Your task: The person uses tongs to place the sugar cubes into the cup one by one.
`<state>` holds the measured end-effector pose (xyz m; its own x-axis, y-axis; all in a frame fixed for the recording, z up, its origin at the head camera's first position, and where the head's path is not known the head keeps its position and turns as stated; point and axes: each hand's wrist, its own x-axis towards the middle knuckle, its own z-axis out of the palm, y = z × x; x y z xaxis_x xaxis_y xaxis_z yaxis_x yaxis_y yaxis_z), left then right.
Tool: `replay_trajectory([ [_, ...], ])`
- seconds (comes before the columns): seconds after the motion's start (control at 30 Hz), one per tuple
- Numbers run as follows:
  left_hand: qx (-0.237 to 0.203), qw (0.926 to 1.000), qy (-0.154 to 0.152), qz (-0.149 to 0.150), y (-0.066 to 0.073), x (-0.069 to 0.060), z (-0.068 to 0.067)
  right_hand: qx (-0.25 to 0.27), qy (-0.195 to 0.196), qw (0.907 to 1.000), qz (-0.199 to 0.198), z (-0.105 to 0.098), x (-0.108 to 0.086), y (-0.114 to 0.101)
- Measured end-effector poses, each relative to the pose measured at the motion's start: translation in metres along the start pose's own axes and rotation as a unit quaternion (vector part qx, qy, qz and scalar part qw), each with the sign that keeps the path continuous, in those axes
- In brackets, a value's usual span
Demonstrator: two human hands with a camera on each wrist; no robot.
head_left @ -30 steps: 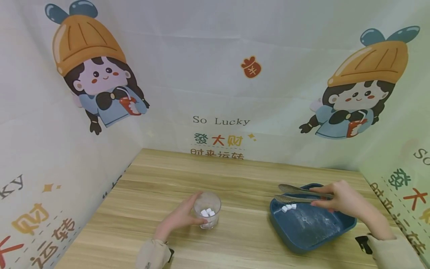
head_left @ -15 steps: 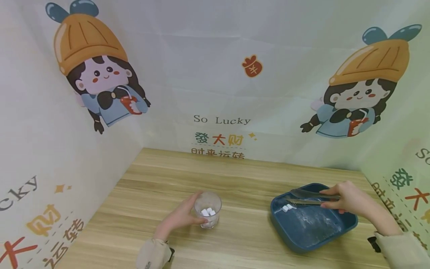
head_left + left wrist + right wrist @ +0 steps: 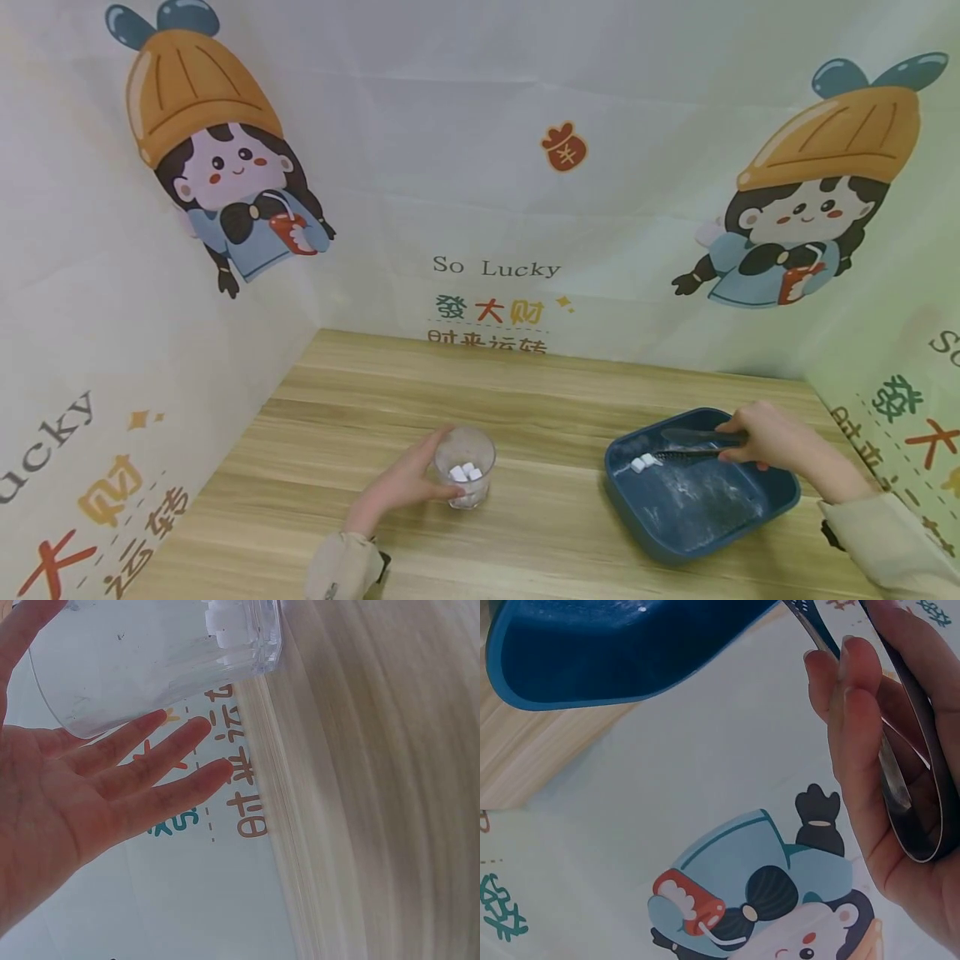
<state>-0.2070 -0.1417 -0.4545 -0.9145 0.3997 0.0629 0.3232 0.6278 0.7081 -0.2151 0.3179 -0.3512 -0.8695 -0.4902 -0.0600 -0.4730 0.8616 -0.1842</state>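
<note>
A clear glass [image 3: 465, 454] with several white cubes [image 3: 465, 472] in it stands on the table. My left hand [image 3: 411, 477] rests around its left side, thumb at the front; in the left wrist view the fingers [image 3: 161, 761] are nearly straight beside the glass [image 3: 150, 660]. My right hand [image 3: 772, 442] holds metal tongs [image 3: 693, 454], their tips low inside the blue container [image 3: 667, 542], just right of white cubes [image 3: 643, 462] at its left end. The right wrist view shows my right hand's fingers [image 3: 859, 712] curled round the tongs [image 3: 922, 847].
A wood-grain table [image 3: 360, 383] carries both vessels, the glass left of the blue container. Printed cloth walls [image 3: 480, 192] with cartoon figures rise behind the table and on both sides.
The tongs have come down from above the container's rim into it, and my right hand has shifted slightly right. My left hand and the glass have stayed in place.
</note>
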Motion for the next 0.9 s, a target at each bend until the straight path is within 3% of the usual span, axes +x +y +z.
replay_trajectory([
  [0.33,-0.002,1.0000,-0.001,-0.002,0.000,0.000,-0.001,0.000,-0.033,0.9990,0.029,0.008,0.011,0.003],
  [0.9,-0.001,1.0000,-0.004,-0.003,0.000,0.000,-0.002,-0.021,-0.022,0.9995,0.002,0.019,0.020,0.003],
])
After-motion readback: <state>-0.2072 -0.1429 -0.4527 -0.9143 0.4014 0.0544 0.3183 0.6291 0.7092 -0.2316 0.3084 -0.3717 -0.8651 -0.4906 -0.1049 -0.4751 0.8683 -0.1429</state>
